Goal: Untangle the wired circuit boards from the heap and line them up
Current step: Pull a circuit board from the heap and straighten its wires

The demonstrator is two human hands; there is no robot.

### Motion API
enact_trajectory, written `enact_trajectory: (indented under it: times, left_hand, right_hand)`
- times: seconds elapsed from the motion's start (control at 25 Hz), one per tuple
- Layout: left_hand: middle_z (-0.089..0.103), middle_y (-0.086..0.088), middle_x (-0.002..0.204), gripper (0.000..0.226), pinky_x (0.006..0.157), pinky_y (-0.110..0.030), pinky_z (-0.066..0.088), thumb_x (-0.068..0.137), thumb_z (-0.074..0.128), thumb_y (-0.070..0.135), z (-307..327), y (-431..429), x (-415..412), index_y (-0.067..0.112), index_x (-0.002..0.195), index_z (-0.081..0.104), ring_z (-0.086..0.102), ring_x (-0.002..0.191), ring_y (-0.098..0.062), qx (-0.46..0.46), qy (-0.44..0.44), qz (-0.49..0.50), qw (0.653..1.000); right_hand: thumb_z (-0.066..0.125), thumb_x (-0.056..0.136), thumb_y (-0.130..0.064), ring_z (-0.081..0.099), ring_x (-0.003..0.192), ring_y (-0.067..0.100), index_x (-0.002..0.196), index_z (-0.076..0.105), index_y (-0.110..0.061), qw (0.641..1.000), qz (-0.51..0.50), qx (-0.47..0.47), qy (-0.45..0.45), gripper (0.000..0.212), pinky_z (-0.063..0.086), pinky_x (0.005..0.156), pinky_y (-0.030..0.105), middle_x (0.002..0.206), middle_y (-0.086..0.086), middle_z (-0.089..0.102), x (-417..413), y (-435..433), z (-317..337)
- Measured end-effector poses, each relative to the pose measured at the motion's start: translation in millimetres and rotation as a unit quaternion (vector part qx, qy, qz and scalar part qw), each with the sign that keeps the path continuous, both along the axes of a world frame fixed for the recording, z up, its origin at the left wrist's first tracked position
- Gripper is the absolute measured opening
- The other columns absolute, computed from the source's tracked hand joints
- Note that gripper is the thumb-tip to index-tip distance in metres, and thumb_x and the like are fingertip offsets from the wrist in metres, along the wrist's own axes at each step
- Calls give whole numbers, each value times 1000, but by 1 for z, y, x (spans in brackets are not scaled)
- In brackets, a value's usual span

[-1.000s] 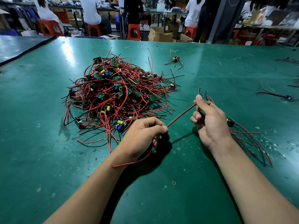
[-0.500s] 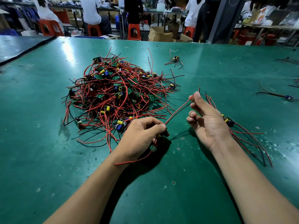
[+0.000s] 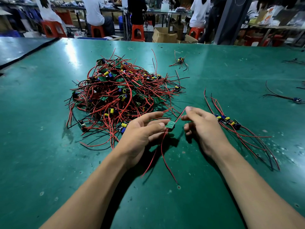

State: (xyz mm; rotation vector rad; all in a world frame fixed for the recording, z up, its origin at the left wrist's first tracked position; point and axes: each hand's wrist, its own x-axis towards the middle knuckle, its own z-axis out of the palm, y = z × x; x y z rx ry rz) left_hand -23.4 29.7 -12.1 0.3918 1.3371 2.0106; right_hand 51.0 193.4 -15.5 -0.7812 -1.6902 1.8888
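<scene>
A heap of small green circuit boards (image 3: 118, 96) tangled in red and black wires lies left of centre on the green table (image 3: 49, 146). My left hand (image 3: 142, 131) pinches one freed circuit board (image 3: 170, 125) at its fingertips, just above the table; the other fingers are stretched out. Two red wires hang from the board toward me. My right hand (image 3: 203, 128) pinches the red wire (image 3: 179, 117) that rises from the board's far side. Right of this hand, a few separated boards (image 3: 227, 120) lie side by side with their wires trailing.
A loose wired board (image 3: 180, 60) lies beyond the heap, and another (image 3: 297, 100) sits near the right edge. People sit on red stools (image 3: 137, 32) at benches behind the table, beside cardboard boxes (image 3: 163, 35).
My left hand has opened from a fist into a fingertip pinch, so the board now shows. My right hand has slid along the wire, closer to the board.
</scene>
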Motion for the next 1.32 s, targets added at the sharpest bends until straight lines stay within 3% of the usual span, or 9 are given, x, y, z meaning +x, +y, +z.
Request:
enact_trajectory:
  times: [0.2, 0.36, 0.52, 0.64, 0.84, 1.0, 1.08, 1.16, 1.32]
  left_hand:
    - [74, -18, 99, 32, 74, -28, 60, 81, 61, -17, 0, 0, 1, 1, 107, 62, 73, 76, -22, 28, -18, 4, 999]
    - [74, -17, 97, 29, 69, -26, 60, 84, 58, -17, 1, -1, 2, 0, 107, 62, 72, 74, -21, 37, -22, 3, 999]
    - [73, -18, 99, 26, 65, -25, 59, 86, 59, -12, -2, -1, 0, 0, 109, 63, 72, 74, -21, 33, -10, 1, 999]
    - [74, -12, 93, 22, 63, -25, 59, 86, 64, -2, -1, -1, 1, 3, 107, 66, 71, 70, -20, 7, 4, -4, 1000]
    - [69, -4, 79, 14, 52, -16, 47, 88, 67, 11, -1, 3, 1, 5, 101, 71, 57, 58, -9, -29, 28, 15, 999]
    - [69, -6, 77, 14, 50, -19, 44, 85, 66, 18, 3, 2, 4, 9, 95, 71, 60, 54, -13, -7, -2, 12, 1000]
    - [74, -9, 87, 14, 53, -23, 47, 85, 66, 7, 5, 3, 8, 12, 97, 72, 65, 58, -19, -8, 6, 5, 1000]
    - [74, -8, 105, 33, 58, -26, 48, 79, 70, 0, 4, 2, 10, 15, 109, 71, 68, 68, -26, -2, 33, -3, 999]
    - [72, -4, 114, 45, 78, -36, 57, 73, 78, 11, 4, 1, 14, 21, 117, 72, 66, 88, -22, 25, 91, -17, 995]
  right_hand:
    - [69, 92, -25, 57, 52, 13, 95, 68, -13, 993, 109, -51, -7, 13, 45, 42, 22, 78, 4, 69, 4, -9, 4]
    - [79, 79, -18, 59, 55, 11, 119, 61, -17, 991, 118, -57, 17, 44, 48, 45, 22, 79, 1, 68, 6, -12, 10]
    - [80, 65, -16, 58, 55, 10, 124, 57, -16, 989, 101, -95, 53, 63, 49, 48, 21, 81, 2, 65, 7, -12, 16]
    - [78, 66, -15, 57, 52, 6, 117, 58, -14, 979, 80, -149, 116, 55, 51, 49, 20, 74, -3, 65, 6, -8, 22]
    - [71, 73, -12, 59, 53, 3, 90, 67, -17, 950, 84, -239, 182, 19, 51, 50, 17, 74, -5, 69, 11, -5, 31]
    - [68, 76, -11, 60, 53, 3, 87, 64, -15, 917, 64, -325, 222, 13, 52, 50, 16, 73, -2, 69, 14, 1, 37]
    - [67, 78, -10, 59, 53, 4, 88, 61, -11, 900, 83, -362, 228, 11, 51, 50, 16, 69, 0, 65, 16, 2, 38]
    - [68, 77, -10, 58, 54, 4, 91, 59, -9, 895, 109, -379, 210, 16, 51, 50, 15, 67, 1, 63, 15, -2, 36]
    - [71, 70, -8, 58, 52, 5, 89, 61, -9, 903, 120, -377, 167, 22, 52, 49, 16, 70, 3, 63, 8, -18, 29]
